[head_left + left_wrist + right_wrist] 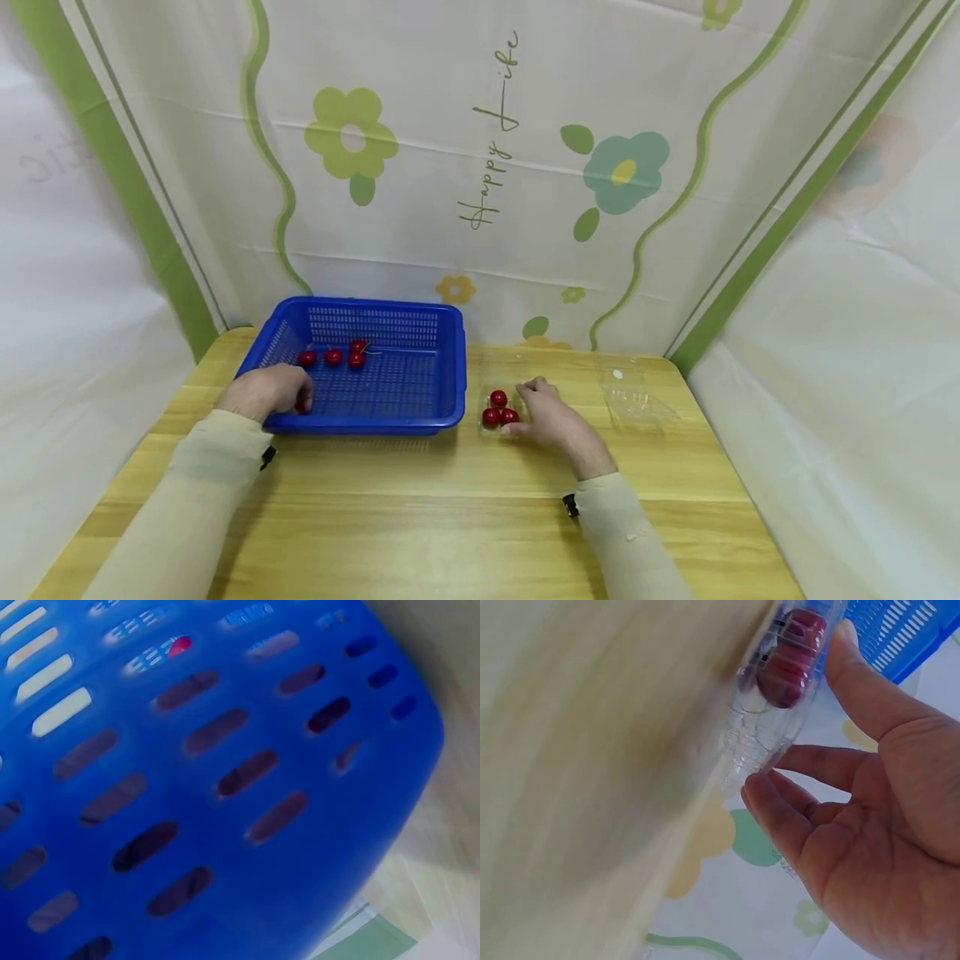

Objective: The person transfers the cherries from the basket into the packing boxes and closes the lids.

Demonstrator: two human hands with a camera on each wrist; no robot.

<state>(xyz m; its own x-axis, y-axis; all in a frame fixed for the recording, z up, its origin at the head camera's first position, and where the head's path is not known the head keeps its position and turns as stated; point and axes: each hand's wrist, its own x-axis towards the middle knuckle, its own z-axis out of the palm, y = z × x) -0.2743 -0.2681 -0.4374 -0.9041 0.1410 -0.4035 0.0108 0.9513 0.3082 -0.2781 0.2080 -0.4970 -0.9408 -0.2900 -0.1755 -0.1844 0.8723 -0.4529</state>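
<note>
Looks partway along, judging by how the cherries lie. Can count three glossy round red cherries (498,398) inside a clear ribbed plastic container (761,739) at six o'clock in the head view, on a yellow wood-grain surface (435,517). Can count four loose red cherries (333,357) in a rectangular blue plastic basket (360,423) at eight o'clock, clustered toward its ten o'clock, plus one half-hidden red cherry (302,407) toward its eight o'clock, just at the bare left hand (270,392). Cannot tell, with that hand's fingertips hidden, whether pinching it or merely touching. Can see the bare right hand (553,421), at five o'clock, pinching the container's edges between thumb and fingers. Would judge the three in the container done, and those in the basket left. Can see no cherries in a second clear plastic container (641,404) at four o'clock.
</note>
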